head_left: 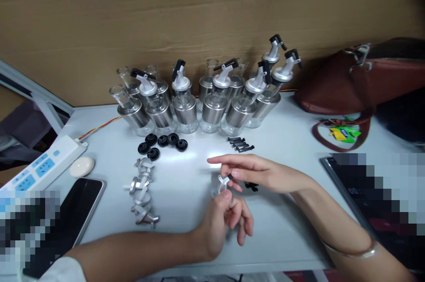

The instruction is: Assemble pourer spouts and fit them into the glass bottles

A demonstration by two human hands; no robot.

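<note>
Between finger and thumb, my left hand (221,222) grips a silver pourer spout (222,186), held above the table with its narrow end up. My right hand (255,172) is closed at that narrow end, thumb and fingers pinching a small black cap (229,177) against it; the index finger points out to the left. Partly behind my right hand, small black pieces (252,186) lie on the table. More silver pourer spouts (142,198) lie in a column to the left. Black rubber stoppers (163,141) and slim black levers (239,144) rest farther back.
Glass bottles with steel sleeves (185,109) stand along the cardboard wall (186,12), several topped with pourers. A brown bag (332,83) with its strap sits at back right. Left are a power strip (43,167), a white round object (82,166) and a phone (71,215); a dark-screened device (352,189) lies right.
</note>
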